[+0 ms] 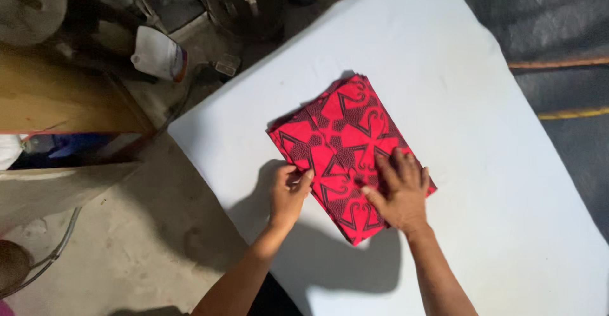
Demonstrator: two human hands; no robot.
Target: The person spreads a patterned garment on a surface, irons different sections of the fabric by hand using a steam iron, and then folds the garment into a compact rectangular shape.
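A folded red cloth with a dark pattern lies on a white sheet spread over the floor. My right hand presses flat on the near right part of the cloth, fingers spread. My left hand grips the cloth's near left edge with curled fingers. The fold forms a rough rectangle, turned at an angle to me.
Bare concrete floor lies to the left of the sheet. A wooden bench, a white plastic jug and dark metal gear stand at the upper left. A grey mat with orange and yellow stripes runs along the right.
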